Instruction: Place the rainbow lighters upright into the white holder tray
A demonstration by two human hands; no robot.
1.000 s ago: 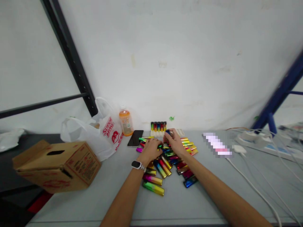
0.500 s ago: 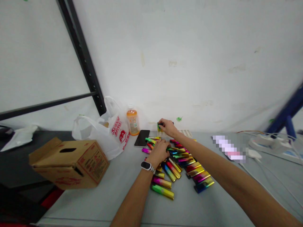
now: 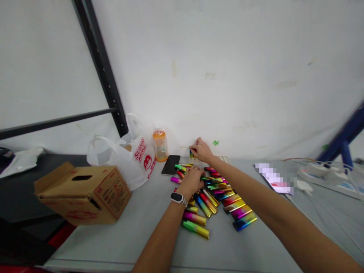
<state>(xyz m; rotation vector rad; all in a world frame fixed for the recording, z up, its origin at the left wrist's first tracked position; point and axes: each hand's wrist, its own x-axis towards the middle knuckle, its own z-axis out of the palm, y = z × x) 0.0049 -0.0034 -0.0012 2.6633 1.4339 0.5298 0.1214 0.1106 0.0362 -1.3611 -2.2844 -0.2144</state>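
Left hand [image 3: 193,180] on the lighter pile [image 3: 209,201], right hand [image 3: 202,150] up by the white tray [image 3: 225,159]

So I'm watching this from afar through the head cam, and I'm using the orange bottle [image 3: 160,146] by the wall as my landmark. The shiny two-tone things (they look like lighters to me) are spread out to the right of the bottle and nearer the camera, mostly lying flat and overlapping. A green-and-yellow lighter [image 3: 196,229] sits at the near edge of the bunch.

My left hand is right of the bottle and nearer me, palm down on the lighters with its fingers loosely curled. Can't tell if it actually has hold of one, since the hand covers whatever's underneath. There's a smartwatch [image 3: 177,197] on that wrist.

My right hand is further right of the bottle, close to the wall, fingers bent in over the tray. An upright lighter [image 3: 191,154] pokes out just beside the fingertips, on the bottle side. Whether those fingers are pinching anything, I can't tell, the hand hides it. It covers part of the tray too.

A black phone [image 3: 171,165] lies flat just in front of the bottle, a bit right. White plastic bag [image 3: 126,163] is just left of the bottle, and the cardboard box [image 3: 85,195] is further left and nearer me.
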